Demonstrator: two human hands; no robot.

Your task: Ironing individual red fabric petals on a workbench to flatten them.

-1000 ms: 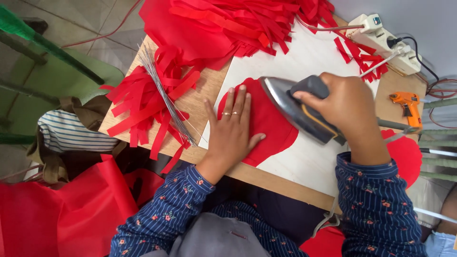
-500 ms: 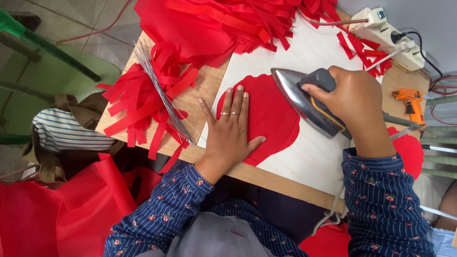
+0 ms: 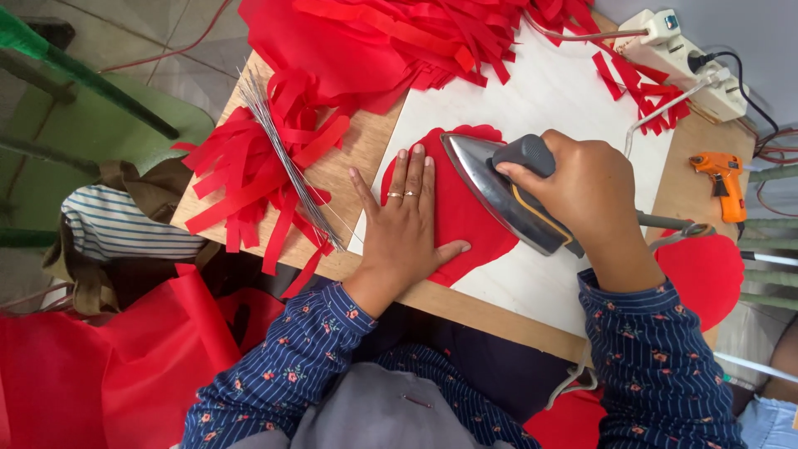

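A rounded piece of red fabric [image 3: 455, 223] lies on a pale board [image 3: 549, 108] on the wooden table. My left hand [image 3: 403, 224] presses flat on the fabric's left part, fingers spread, two rings showing. My right hand [image 3: 586, 195] grips the grey handle of a metal clothes iron [image 3: 495, 195], whose soleplate rests on the fabric's right part with its tip pointing up and left, just right of my left fingers.
A heap of red fabric strips [image 3: 391, 41] covers the table's far side. More strips and a bundle of thin wires [image 3: 283, 162] lie at left. A power strip [image 3: 698, 62], an orange glue gun [image 3: 721, 179] and another red piece [image 3: 705, 270] are at right.
The iron slid right and away across the fabric, then came back left toward my left hand. My left hand stayed pressed on the fabric.
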